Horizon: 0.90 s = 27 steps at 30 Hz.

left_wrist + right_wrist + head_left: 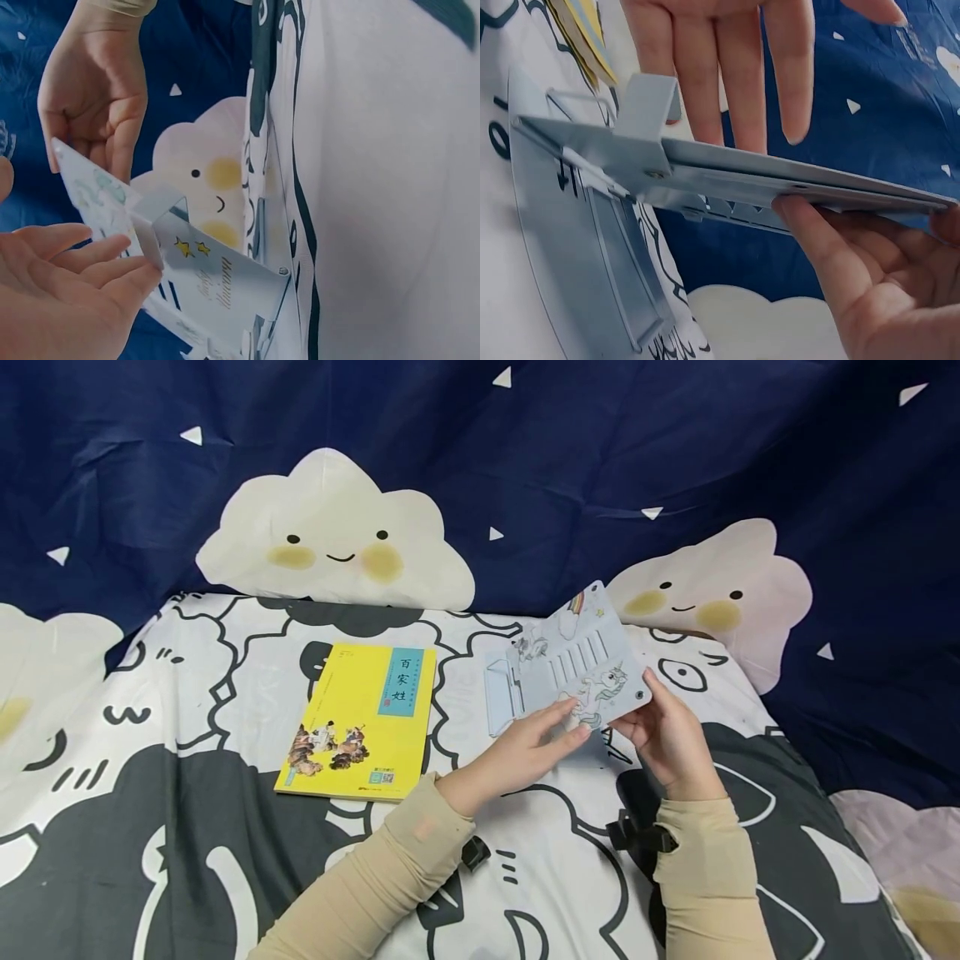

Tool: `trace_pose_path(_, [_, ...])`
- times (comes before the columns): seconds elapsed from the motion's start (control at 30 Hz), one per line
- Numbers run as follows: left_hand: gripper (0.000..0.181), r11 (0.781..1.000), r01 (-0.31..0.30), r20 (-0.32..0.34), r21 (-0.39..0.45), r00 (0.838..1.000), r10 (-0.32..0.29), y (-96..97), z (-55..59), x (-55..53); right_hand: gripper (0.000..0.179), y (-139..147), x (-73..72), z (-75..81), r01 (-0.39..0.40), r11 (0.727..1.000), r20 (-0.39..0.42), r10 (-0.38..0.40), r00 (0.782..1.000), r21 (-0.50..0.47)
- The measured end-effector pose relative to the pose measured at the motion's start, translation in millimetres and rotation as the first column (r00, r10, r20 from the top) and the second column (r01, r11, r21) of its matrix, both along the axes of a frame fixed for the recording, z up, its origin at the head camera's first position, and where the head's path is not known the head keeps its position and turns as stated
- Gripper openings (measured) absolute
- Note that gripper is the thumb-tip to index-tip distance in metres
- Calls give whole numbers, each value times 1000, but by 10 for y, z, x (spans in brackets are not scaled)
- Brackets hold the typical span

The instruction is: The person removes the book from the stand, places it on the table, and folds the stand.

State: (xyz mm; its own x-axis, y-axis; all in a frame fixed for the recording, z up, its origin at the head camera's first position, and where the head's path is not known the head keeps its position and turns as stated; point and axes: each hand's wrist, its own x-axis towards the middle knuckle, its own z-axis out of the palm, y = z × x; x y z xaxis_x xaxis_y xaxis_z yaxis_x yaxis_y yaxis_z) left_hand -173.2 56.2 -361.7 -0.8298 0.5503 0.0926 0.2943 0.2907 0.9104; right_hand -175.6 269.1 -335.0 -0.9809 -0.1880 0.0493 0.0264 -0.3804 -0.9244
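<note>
A pale blue metal book stand [562, 639], printed with unicorns, a rainbow and a star, is held tilted in the head view. My right hand [667, 735] grips its lower right corner, thumb on one face and fingers on the other, as the right wrist view also shows for this hand [877, 277]. Straight fingers of my left hand [528, 747] overlap the panel's lower edge. Up close, those left fingers [112, 270] lie beside a bent tab [150, 232] on the stand. The stand's hinged lower plate [498, 697] with a wire support [619, 270] folds out at its left.
Left of the stand, a yellow book [360, 727] with a blue title panel lies on the bedding [247, 643], which has a black and white cartoon print. Behind hangs a navy cloth [555, 460] with smiling clouds.
</note>
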Motion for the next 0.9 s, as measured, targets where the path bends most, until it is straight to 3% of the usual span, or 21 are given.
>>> trace_pose_path(0.13, [60, 1000, 2, -6, -18, 1000, -2, 12, -17, 0, 30, 89, -19, -29, 52, 997, 65, -48, 997, -60])
trace_pose_path(0.27, [60, 999, 8, -2, -43, 1000, -8, 20, -29, 6, 24, 176, -31, -55, 127, 990, 144, -117, 983, -59])
trace_pose_path(0.5, [60, 998, 5, 29, -56, 1000, -3, -5, -47, -23, 26, 312, -86, -139, 237, 961, 184, -260, 948, 140])
trace_pose_path(0.67, [61, 998, -57, 71, -14, 996, 58, -42, -62, -73, 31, 391, -121, -234, 252, 932, 198, -307, 931, 259])
trace_pose_path(0.9, [65, 986, -160, 106, 51, 982, 154, -94, -99, -152, 31, 484, -155, -324, 230, 909, 230, -321, 919, 347])
